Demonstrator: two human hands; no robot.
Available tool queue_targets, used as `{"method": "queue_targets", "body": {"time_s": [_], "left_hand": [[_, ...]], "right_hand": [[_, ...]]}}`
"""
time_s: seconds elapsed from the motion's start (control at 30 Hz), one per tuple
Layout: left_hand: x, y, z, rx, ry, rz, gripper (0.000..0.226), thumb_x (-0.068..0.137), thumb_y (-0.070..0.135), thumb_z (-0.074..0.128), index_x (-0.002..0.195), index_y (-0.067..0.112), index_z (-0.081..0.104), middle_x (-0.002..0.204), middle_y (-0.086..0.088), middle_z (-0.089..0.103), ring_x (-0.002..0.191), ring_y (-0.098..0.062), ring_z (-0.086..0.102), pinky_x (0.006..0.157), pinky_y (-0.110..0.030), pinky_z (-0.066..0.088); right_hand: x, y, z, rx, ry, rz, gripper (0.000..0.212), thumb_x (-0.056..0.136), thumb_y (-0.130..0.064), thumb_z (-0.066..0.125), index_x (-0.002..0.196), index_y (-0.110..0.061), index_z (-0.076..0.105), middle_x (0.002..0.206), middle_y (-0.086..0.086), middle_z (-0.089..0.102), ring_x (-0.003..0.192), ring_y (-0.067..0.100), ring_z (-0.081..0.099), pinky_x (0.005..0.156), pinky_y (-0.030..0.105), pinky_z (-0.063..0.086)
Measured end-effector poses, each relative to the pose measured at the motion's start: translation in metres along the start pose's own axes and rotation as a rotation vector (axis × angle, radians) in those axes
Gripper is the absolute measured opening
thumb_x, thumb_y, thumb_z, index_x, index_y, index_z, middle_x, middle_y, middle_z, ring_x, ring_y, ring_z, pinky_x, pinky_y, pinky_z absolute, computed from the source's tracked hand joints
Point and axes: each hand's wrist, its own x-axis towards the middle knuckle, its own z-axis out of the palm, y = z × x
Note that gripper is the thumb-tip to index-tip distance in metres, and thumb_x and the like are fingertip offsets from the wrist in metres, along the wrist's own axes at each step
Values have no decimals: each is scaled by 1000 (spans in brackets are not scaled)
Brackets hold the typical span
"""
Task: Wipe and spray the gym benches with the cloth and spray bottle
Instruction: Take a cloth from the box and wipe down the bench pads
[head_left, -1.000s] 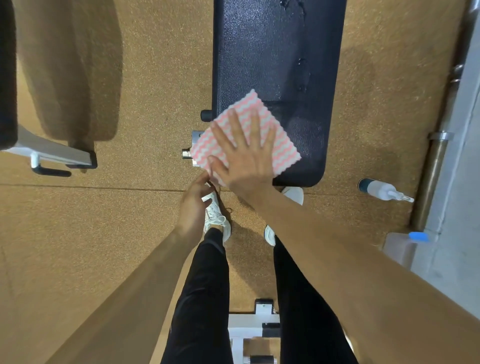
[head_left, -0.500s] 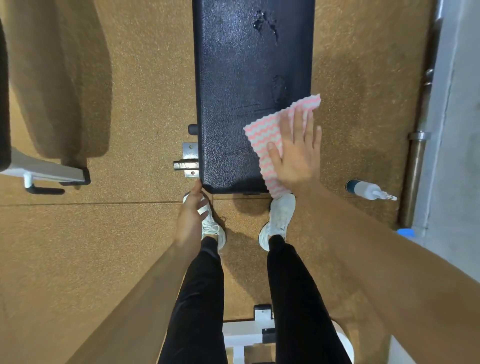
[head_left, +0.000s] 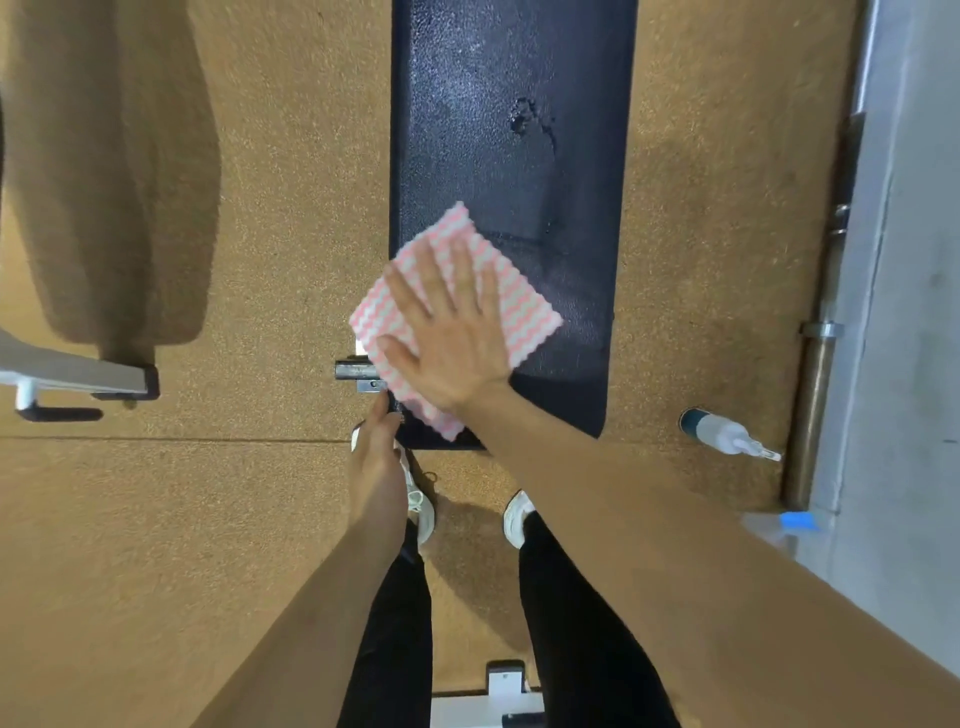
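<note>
**Wiping the near end of the bench**

At the near left corner of the bench (head_left: 511, 156), my right hand (head_left: 452, 338) lies flat, fingers spread wide, pressing the cloth (head_left: 524, 312) onto the black pad. My left hand (head_left: 379, 457) hangs loose and empty beside the corner, its fingertips close to the metal bracket (head_left: 358, 371); I can't tell if they touch it.

I judge this to be the wiping step. The cloth overhangs the pad's left edge. Farther up, a patch of droplets sits unwiped, so the next move calls for pushing the cloth up and across to it, palm kept flat so the cloth doesn't bunch.

The cloth is thin, with pink and white zigzags, and lies spread out in a rough square. The pad is pebbled and glistens where wet. The spray bottle (head_left: 722, 434) lies on its side on the floor, well to the right of the bench, by a steel bar (head_left: 815, 395).
</note>
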Motion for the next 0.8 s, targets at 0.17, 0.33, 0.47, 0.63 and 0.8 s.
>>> {"method": "queue_targets", "body": {"time_s": [0.17, 0.33, 0.47, 0.63, 0.8], "left_hand": [[-2, 0, 13, 14, 61, 19, 57, 100, 41, 43, 156, 29, 40, 160, 13, 40, 149, -7, 32, 124, -37, 23], [3, 17, 22, 119, 91, 127, 62, 98, 41, 42, 158, 25, 36, 163, 10, 34, 151, -8, 28, 127, -40, 18], [14, 35, 32, 190, 79, 173, 56, 102, 36, 43, 157, 25, 39, 158, 7, 40, 145, -10, 36, 122, -35, 26], [21, 34, 31, 283, 121, 146, 59, 96, 33, 58, 153, 27, 45, 147, 2, 45, 136, -19, 47, 114, -34, 36], [21, 21, 37, 587, 187, 222, 101, 73, 51, 80, 159, 29, 33, 147, 2, 44, 138, -19, 46, 114, -36, 40]], "right_hand": [[5, 24, -2, -4, 46, -144, 78, 99, -70, 23, 164, -29, 8, 172, 6, 2, 158, 35, -4, 123, 59, 4], [0, 100, -9, 43, 46, 93, 78, 99, -71, 15, 164, -29, 8, 172, 9, -1, 158, 34, -7, 125, 58, 3], [-11, 153, -11, 59, 24, 246, 78, 101, -66, 16, 164, -21, 5, 170, 18, -4, 157, 39, -6, 126, 56, 8], [-11, 155, -17, 50, -25, 289, 78, 101, -63, 16, 164, -16, 4, 169, 23, -6, 155, 45, -7, 125, 58, 7], [12, 146, -28, -72, -76, 7, 75, 99, -69, 15, 163, -33, 5, 171, 11, -7, 154, 48, -10, 123, 63, -2]]}}
